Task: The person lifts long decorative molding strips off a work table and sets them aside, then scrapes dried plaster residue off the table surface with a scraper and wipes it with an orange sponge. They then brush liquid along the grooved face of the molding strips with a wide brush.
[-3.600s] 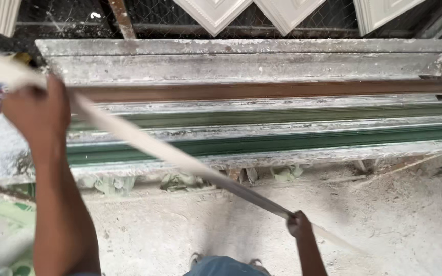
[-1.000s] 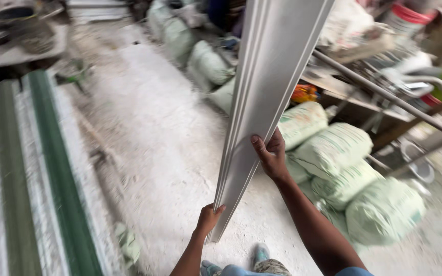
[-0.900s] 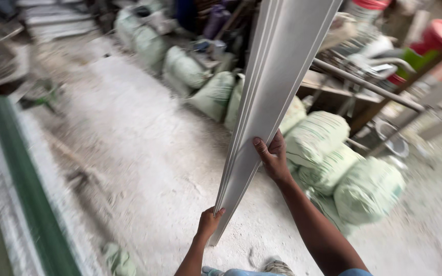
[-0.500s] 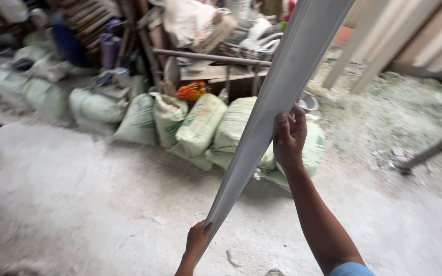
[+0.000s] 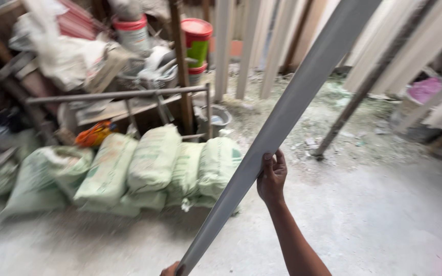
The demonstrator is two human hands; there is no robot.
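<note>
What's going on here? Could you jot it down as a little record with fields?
Setting: dusty workshop floor
Held item: long pale strip, slanting up to the right
Right hand: grips the strip midway
Left hand: at the strip's lower end, mostly out of frame
Nearby: stacked green sacks, metal rail, red-lidded buckets, leaning strips

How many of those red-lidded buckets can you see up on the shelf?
2: a white bucket at the back left beside the pile of white sacking, and a green bucket right of the wooden post. More may be hidden in the clutter.
</note>
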